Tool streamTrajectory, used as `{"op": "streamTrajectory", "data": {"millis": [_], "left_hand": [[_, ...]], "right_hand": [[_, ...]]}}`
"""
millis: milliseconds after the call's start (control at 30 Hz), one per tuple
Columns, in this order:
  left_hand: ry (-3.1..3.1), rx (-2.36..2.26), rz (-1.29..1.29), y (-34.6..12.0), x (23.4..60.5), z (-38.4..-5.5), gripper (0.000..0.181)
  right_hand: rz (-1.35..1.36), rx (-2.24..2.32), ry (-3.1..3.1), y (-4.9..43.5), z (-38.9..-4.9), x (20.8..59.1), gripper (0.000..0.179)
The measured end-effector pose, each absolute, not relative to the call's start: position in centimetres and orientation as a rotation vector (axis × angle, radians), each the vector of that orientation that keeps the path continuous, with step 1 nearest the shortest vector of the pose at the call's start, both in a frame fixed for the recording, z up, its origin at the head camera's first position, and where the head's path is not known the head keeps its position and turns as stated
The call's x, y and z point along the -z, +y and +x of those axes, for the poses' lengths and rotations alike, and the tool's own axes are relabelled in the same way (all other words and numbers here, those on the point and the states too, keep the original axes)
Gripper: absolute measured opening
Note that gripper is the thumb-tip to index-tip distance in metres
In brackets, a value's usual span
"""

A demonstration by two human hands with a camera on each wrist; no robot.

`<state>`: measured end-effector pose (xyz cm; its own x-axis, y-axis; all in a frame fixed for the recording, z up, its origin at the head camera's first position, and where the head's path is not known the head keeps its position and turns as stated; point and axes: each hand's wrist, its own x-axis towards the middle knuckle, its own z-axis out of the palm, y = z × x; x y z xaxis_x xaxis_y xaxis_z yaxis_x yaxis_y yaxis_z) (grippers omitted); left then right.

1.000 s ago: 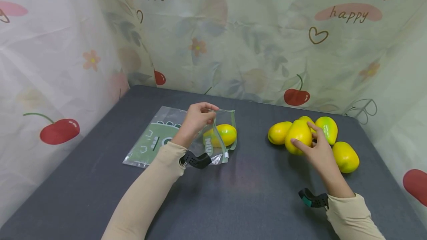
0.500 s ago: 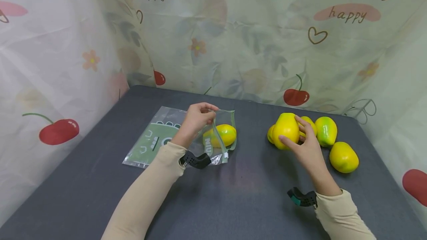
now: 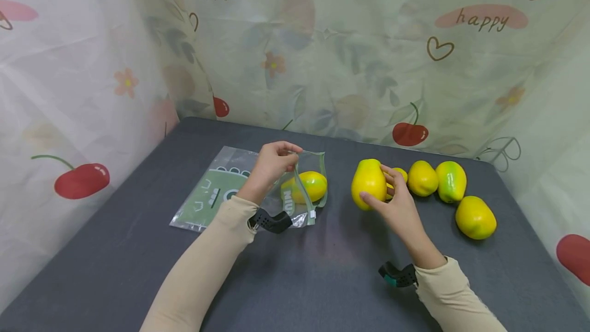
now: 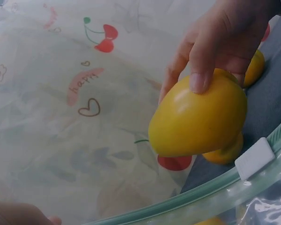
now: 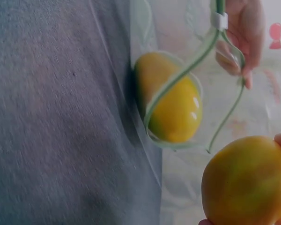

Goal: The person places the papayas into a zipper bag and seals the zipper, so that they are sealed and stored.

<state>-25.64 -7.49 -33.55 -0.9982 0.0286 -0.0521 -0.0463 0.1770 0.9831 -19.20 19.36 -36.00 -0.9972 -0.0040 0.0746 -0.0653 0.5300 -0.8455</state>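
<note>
My left hand (image 3: 273, 168) pinches the upper rim of a clear zip bag (image 3: 203, 209) with a green print, keeping its mouth raised and open toward the right. Inside the bag, near the mouth, lies a yellow-green mango (image 3: 315, 186). The right wrist view shows this bagged mango (image 5: 175, 110) framed by the green zip edge. My right hand (image 3: 401, 209) grips another yellow mango (image 3: 369, 186) between thumb and fingers, held up a short way right of the bag mouth. In the left wrist view, that held mango (image 4: 201, 117) appears beyond the white zip slider (image 4: 255, 158).
Several more mangoes lie on the dark grey table (image 3: 332, 281) at the right: one partly hidden behind my right hand, then a mango (image 3: 422, 178), a greenish one (image 3: 451, 182) and a nearer one (image 3: 476, 218). A patterned curtain (image 3: 322, 65) stands behind the table.
My right hand has carried its mango leftward from the group toward the bag, uncovering mangoes behind it. My left hand and the bag have stayed in place.
</note>
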Motion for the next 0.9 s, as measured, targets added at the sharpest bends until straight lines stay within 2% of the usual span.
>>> {"op": "streamTrajectory", "data": {"millis": [433,900], "left_hand": [[2.367,-1.980,-0.025,-7.4,33.3,-25.6,0.022],[2.370,-1.946,-0.046,-7.2,33.4,-25.8,0.020]], "right_hand": [[0.216,-1.438,-2.769,16.6,-20.0,38.3,0.079],[0.287,-1.427,-2.808,14.7,-20.8,38.9,0.076]]}}
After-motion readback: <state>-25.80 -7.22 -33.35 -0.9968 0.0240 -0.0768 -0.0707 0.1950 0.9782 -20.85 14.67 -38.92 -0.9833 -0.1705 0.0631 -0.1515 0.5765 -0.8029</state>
